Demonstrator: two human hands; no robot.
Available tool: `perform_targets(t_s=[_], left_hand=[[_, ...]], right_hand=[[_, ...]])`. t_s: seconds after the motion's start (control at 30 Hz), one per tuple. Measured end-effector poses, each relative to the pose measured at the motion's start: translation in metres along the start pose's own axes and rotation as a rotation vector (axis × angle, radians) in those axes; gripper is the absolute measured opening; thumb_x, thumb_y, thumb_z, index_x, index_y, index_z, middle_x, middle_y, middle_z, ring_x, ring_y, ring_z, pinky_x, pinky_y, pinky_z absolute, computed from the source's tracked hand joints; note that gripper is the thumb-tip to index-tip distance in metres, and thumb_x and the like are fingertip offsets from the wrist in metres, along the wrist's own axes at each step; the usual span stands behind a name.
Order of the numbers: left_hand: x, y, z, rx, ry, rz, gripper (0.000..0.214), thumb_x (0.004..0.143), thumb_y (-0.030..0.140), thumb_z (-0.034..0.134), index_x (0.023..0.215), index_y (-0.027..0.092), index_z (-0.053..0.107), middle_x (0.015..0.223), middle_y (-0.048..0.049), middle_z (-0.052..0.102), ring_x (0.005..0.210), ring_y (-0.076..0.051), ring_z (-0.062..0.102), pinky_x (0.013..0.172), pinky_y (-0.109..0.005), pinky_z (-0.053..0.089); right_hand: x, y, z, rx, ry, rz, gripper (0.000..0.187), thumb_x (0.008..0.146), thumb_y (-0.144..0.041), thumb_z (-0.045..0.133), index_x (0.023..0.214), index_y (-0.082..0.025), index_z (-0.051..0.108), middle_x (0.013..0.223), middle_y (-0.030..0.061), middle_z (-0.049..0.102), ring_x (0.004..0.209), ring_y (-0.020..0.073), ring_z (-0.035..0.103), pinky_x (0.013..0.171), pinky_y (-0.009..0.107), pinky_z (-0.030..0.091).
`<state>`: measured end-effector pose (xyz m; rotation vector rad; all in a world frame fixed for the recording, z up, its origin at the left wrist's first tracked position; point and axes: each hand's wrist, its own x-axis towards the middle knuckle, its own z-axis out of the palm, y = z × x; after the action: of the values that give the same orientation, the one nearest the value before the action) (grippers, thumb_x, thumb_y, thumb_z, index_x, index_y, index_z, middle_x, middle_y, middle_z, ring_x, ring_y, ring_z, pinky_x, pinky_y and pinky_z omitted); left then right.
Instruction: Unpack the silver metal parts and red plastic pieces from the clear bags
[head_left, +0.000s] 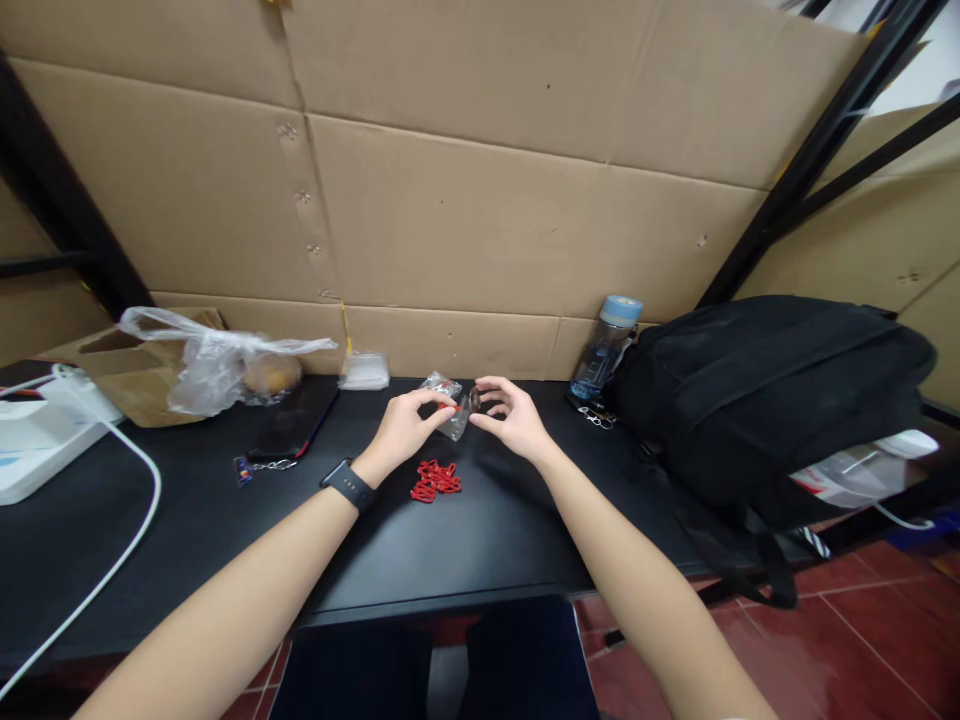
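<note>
And here on my head-camera feed, both bare hands are up over the matte black tabletop (480, 560), working close together near its middle. The left hand (409, 425) has thumb and fingertips pinched on a small, crinkled clear plastic bag (454, 428), with a bit of red showing right at the fingertips. Just across from it, the right hand (517, 425) is curled, its thumb and fingers clamped on the edge of a dark brown, round, shiny piece (475, 401). That piece sits right beside the bag; whether the two touch, I can't tell from up here. Nearer to me, below the hands, lies a loose pile of red cord loops (436, 481), flat on the table. I've got a black-banded smartwatch (349, 485) on the left wrist. Off to the left I see a black phone (292, 425) with a metal keychain (259, 466) beside it, and behind, a stack of clear plastic sleeves (364, 371) near the cardboard wall (450, 220). Over on the right, a blue-lidded clear water bottle (598, 350) stands next to a bulky black backpack (772, 390).
</note>
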<state>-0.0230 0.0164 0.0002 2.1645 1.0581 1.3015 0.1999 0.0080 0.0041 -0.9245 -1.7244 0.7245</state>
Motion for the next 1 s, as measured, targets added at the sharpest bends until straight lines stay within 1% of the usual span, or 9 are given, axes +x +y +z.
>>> perform_targets(t_s=[0.13, 0.23, 0.3, 0.53, 0.7, 0.77, 0.87, 0.93, 1.0], left_hand=[[-0.001, -0.002, 0.008, -0.094, 0.001, -0.048, 0.02, 0.087, 0.038, 0.066, 0.092, 0.021, 0.075, 0.099, -0.0037, 0.077, 0.093, -0.023, 0.07, 0.091, -0.035, 0.052], [-0.001, -0.003, 0.012, -0.209, 0.01, -0.054, 0.02, 0.084, 0.035, 0.068, 0.093, 0.019, 0.073, 0.097, -0.0053, 0.076, 0.092, -0.022, 0.07, 0.09, -0.035, 0.053], [-0.001, -0.004, 0.014, -0.239, 0.001, -0.066, 0.021, 0.083, 0.034, 0.069, 0.096, 0.018, 0.074, 0.099, -0.0059, 0.077, 0.093, -0.022, 0.07, 0.091, -0.035, 0.053], [-0.003, -0.002, 0.011, -0.095, 0.0, -0.102, 0.02, 0.086, 0.035, 0.065, 0.093, 0.02, 0.075, 0.097, -0.0044, 0.077, 0.092, -0.024, 0.07, 0.089, -0.035, 0.052], [-0.004, 0.004, 0.012, -0.057, 0.022, 0.006, 0.015, 0.088, 0.028, 0.061, 0.094, 0.02, 0.072, 0.105, -0.0055, 0.072, 0.101, -0.023, 0.066, 0.096, -0.035, 0.049], [-0.005, 0.008, 0.012, -0.02, 0.043, 0.038, 0.012, 0.089, 0.026, 0.061, 0.091, 0.02, 0.071, 0.107, -0.0063, 0.069, 0.106, -0.023, 0.064, 0.097, -0.035, 0.048], [-0.006, 0.012, 0.012, 0.069, 0.066, 0.038, 0.01, 0.089, 0.025, 0.062, 0.09, 0.021, 0.071, 0.109, -0.006, 0.066, 0.113, -0.024, 0.061, 0.097, -0.037, 0.047], [-0.006, 0.013, 0.012, 0.083, 0.085, 0.03, 0.01, 0.089, 0.026, 0.062, 0.092, 0.022, 0.071, 0.11, -0.0057, 0.065, 0.114, -0.024, 0.06, 0.098, -0.038, 0.047], [-0.005, 0.01, 0.012, 0.048, 0.09, 0.029, 0.01, 0.09, 0.027, 0.063, 0.093, 0.022, 0.071, 0.109, -0.0056, 0.065, 0.113, -0.024, 0.06, 0.099, -0.038, 0.046]], right_hand=[[-0.005, -0.007, 0.016, 0.047, -0.021, -0.039, 0.051, 0.073, -0.028, 0.08, 0.12, -0.027, 0.061, 0.124, 0.007, 0.065, 0.107, 0.0215, 0.066, 0.08, 0.032, 0.055], [-0.007, -0.008, 0.021, 0.07, -0.023, -0.06, 0.05, 0.073, -0.027, 0.081, 0.12, -0.027, 0.061, 0.126, 0.0072, 0.064, 0.109, 0.0218, 0.065, 0.081, 0.031, 0.055], [-0.008, -0.009, 0.022, 0.072, -0.021, -0.066, 0.05, 0.074, -0.028, 0.081, 0.12, -0.027, 0.061, 0.126, 0.0075, 0.063, 0.109, 0.0219, 0.065, 0.081, 0.032, 0.055], [-0.008, -0.013, 0.022, 0.065, -0.031, -0.068, 0.049, 0.074, -0.03, 0.081, 0.119, -0.027, 0.062, 0.124, 0.0075, 0.065, 0.111, 0.0229, 0.065, 0.084, 0.034, 0.055], [-0.009, -0.014, 0.023, 0.078, -0.037, -0.068, 0.051, 0.072, -0.033, 0.083, 0.118, -0.026, 0.062, 0.118, 0.007, 0.068, 0.109, 0.0232, 0.067, 0.084, 0.034, 0.054], [-0.009, -0.013, 0.024, 0.083, -0.029, -0.053, 0.048, 0.07, -0.036, 0.085, 0.112, -0.024, 0.064, 0.115, 0.0073, 0.07, 0.107, 0.0235, 0.068, 0.082, 0.033, 0.055], [-0.008, -0.011, 0.023, 0.113, -0.021, -0.023, 0.041, 0.069, -0.041, 0.086, 0.098, -0.021, 0.065, 0.112, 0.0078, 0.071, 0.101, 0.0236, 0.07, 0.077, 0.031, 0.056], [-0.007, -0.009, 0.021, 0.135, -0.037, -0.015, 0.034, 0.075, -0.044, 0.081, 0.095, -0.021, 0.066, 0.11, 0.0077, 0.071, 0.097, 0.0223, 0.071, 0.078, 0.031, 0.057], [-0.006, -0.009, 0.018, 0.122, -0.073, -0.043, 0.027, 0.084, -0.044, 0.072, 0.098, -0.021, 0.068, 0.11, 0.0077, 0.07, 0.092, 0.0202, 0.071, 0.081, 0.033, 0.058]])
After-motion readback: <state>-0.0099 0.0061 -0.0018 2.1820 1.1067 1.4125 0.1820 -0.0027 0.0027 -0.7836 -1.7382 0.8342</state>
